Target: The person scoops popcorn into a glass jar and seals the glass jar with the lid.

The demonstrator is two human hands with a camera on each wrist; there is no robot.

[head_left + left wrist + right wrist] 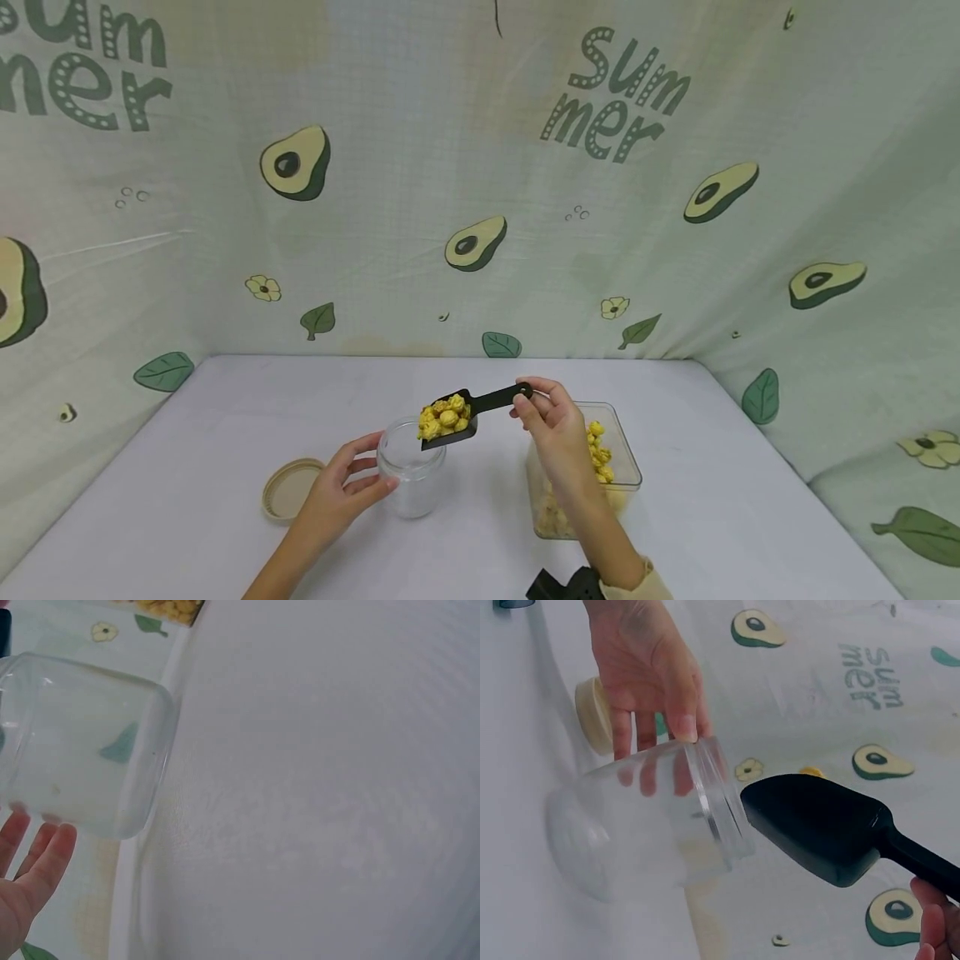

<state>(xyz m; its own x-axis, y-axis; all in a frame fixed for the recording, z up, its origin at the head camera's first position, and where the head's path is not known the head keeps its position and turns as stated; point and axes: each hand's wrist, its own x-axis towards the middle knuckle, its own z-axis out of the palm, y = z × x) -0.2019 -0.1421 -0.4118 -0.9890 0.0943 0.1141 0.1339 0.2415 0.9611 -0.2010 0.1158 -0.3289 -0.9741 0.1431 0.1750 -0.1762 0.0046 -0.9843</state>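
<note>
In the head view my right hand (553,421) pinches the end of a black scoop (491,400) heaped with yellow popcorn (444,417). The scoop's front edge overlaps the mouth of a clear jar (412,479) there; from the right wrist, the scoop (817,825) appears just outside the rim. My left hand (348,483) holds the jar's left side, its thumb near the front and its fingers behind. Only clear wall shows inside the jar (645,817). In the left wrist view, fingertips touch the jar (82,742).
A clear square container (626,467) with popcorn stands behind and below my right forearm. The round beige-rimmed lid (276,508) lies left of my left hand. A white-covered table (705,517) meets a printed cloth backdrop (390,217) at the back.
</note>
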